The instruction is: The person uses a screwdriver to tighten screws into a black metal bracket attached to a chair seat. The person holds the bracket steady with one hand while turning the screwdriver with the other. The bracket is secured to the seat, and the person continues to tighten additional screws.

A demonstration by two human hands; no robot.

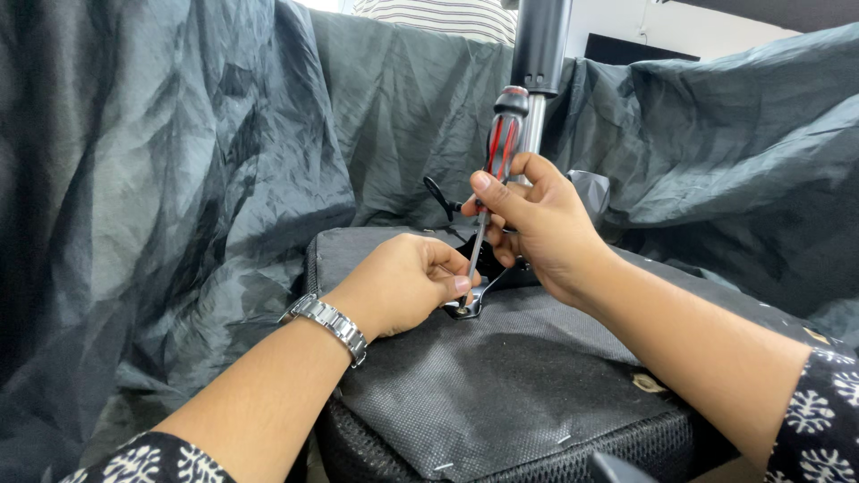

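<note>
My right hand (541,228) grips a screwdriver (503,143) with a red and black handle, held nearly upright. Its metal shaft runs down to a metal bracket (472,307) on the underside of an upturned chair seat (501,376), which is covered in dark grey fabric. My left hand (403,282), with a metal watch (333,322) on its wrist, rests on the seat. Its fingertips pinch the shaft just above the tip. The chair's black and chrome column (540,63) rises behind my right hand, and a black lever (438,197) sticks out to its left.
Crumpled dark grey cloth (161,197) hangs all around the seat, left, back and right. A striped object (447,18) and a white wall show above the cloth. Staples dot the seat's fabric near its front edge (501,452).
</note>
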